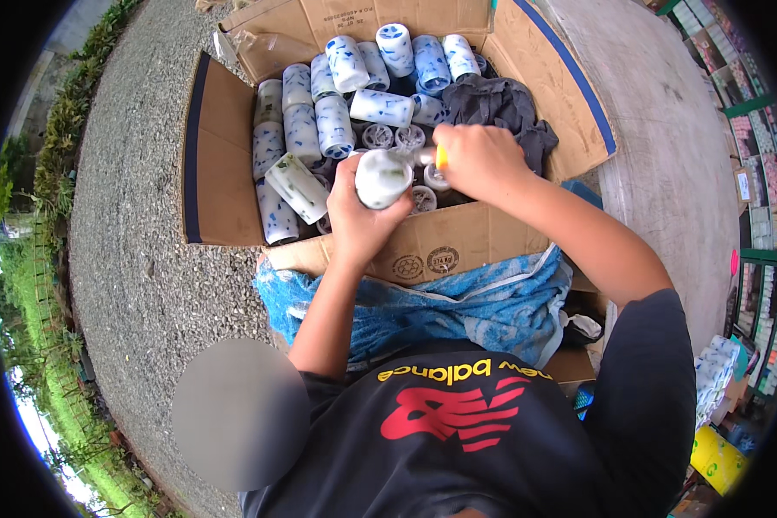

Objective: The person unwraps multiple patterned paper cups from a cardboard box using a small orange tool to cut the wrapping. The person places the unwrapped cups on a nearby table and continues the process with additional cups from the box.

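In my left hand [354, 216] is a white cylinder [383, 180], candle-like, with its round end turned up toward me. The fingers wrap round its side. My right hand [482, 160] is closed round a small tool with a yellow handle [441, 157]. Its far end is blurred beside the cylinder's rim, so I cannot tell its kind. Both hands are above the near part of an open cardboard box [224, 155]. Below them sit several round clear cups [409, 136]. Close to my left wrist leans a white cylinder with dark green flecks [297, 188].
White cylinders with blue flecks [334, 126] fill the box's left and far parts, some lying flat. A dark cloth [492, 108] hangs at its right side. Blue patterned cloth [457, 315] drapes below the near flap. Gravel [138, 173] lies left; stocked shelves [751, 164] stand right.
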Demonstrator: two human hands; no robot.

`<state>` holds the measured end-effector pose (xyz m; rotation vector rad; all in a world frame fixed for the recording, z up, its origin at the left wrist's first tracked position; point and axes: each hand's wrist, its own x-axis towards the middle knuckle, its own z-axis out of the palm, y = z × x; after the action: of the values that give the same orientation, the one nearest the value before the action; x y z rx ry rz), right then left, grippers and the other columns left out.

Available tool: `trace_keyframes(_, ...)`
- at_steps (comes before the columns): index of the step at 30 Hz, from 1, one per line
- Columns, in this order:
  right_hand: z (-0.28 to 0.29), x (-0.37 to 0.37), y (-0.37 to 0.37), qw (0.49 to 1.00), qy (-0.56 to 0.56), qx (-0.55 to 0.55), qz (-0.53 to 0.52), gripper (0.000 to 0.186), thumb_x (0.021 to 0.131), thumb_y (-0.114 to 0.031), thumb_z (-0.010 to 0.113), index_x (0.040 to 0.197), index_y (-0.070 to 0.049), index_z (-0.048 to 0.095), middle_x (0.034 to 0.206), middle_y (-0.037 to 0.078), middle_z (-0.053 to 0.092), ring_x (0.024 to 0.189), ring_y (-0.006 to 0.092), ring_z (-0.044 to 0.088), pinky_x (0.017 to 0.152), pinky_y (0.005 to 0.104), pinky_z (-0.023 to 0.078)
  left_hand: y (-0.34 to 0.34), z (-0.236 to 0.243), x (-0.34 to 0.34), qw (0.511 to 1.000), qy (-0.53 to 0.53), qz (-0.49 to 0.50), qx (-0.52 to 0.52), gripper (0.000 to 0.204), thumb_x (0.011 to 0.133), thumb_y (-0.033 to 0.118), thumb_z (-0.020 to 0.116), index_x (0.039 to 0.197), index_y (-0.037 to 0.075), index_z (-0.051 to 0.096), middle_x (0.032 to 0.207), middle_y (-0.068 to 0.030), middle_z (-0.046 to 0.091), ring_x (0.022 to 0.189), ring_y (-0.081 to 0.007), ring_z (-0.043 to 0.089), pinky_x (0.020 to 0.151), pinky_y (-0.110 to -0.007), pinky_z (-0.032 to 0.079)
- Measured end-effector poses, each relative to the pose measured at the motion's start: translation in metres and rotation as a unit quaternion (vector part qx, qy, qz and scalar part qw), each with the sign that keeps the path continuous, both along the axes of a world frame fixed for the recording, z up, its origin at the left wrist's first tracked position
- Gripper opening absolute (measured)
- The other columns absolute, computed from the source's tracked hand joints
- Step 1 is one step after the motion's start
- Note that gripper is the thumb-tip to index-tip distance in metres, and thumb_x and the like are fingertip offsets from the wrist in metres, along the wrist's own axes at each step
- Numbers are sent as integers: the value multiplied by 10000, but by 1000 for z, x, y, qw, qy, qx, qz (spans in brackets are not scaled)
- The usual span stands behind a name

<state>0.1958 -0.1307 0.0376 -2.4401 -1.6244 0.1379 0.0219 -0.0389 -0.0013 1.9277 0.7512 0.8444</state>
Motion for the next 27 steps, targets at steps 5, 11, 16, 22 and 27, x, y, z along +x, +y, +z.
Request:
trace_keyframes(5,-3,51,9,990,2,-19,-142,182,832,-213,575,908,-57,633,878,184,683,829,367,665,711,491,527,22,22,0,993,-46,-34,101,622,577,172,835,1100,37,526,975,-143,638,906,-263,653,819,-365,515)
trace_keyframes(11,-11,56,21,975,76,-52,-202,274,833,-283,582,975,-68,677,937,160,692,900,341,669,777,446,534,121,60,12,845,336,158,385,574,743,474,737,1131,90,561,1079,-108,615,1003,-320,595,831,-435,482)
trace_keyframes(16,-58,69,8,944,126,-24,-305,300,855,-305,558,1050,-94,647,1007,177,679,959,348,654,817,458,519,153,27,10,758,333,201,523,496,786,418,704,1151,107,575,1144,-94,600,1091,-313,550,916,-443,438)
trace_keyframes(22,-53,74,5,922,138,18,-361,289,869,-291,545,1062,-95,632,985,195,677,953,367,650,807,477,517,60,22,87,848,227,-271,395,250,822,152,604,1067,112,634,1099,-49,607,1062,-296,566,901,-417,466)
trace_keyframes(27,-49,68,2,922,140,44,-360,292,866,-306,562,1076,-115,632,986,188,679,949,367,650,810,470,517,51,-57,147,658,318,-405,549,138,791,168,607,909,164,679,936,14,627,1000,-198,585,795,-351,480)
